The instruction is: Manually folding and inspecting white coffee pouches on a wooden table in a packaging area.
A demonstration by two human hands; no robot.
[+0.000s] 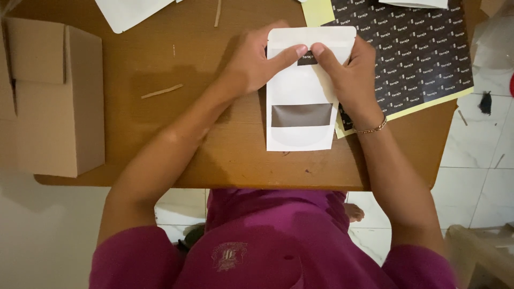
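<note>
While both thumbs press small dark sticker (307,59) onto white pouch (303,91) lying on counter (176,123), left hand (251,61) and right hand (348,77) grip pouch's top edges. Step judged: sticker smoothing; next calls for firm, even rub.

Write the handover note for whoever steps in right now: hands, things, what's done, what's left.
Left hand: grips the white pouch at its top left, thumb pressing the small dark label.
Right hand: grips the pouch's top right, thumb on the same label.
Pouch lies flat on the wooden table, window strip facing up.
Dark sticker sheet lies to the right, cardboard box at the far left.
Done: label is on the pouch.
Left: finish pressing it flat.
</note>
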